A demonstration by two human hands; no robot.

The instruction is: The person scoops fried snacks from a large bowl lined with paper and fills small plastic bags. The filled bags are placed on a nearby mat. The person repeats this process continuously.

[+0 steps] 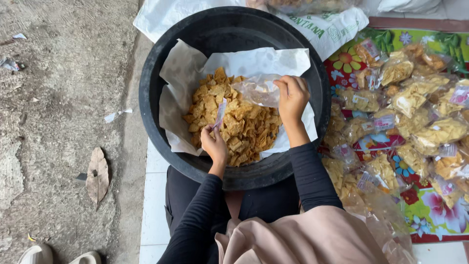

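Observation:
A large black tub (156,88) lined with white paper (183,73) holds a heap of golden square chips (239,122). My left hand (214,144) pinches a small paper label (220,112) upright over the chips. My right hand (292,95) grips the mouth of a clear plastic bag (259,89) with a few chips inside, held over the heap's right side. Both arms wear black sleeves.
Several filled, labelled chip bags (415,117) lie on a flowered mat (430,215) to the right. White sacks (322,27) lie behind the tub. Rough concrete ground with a dry leaf (97,173) is on the left; sandals (53,255) show at the bottom left.

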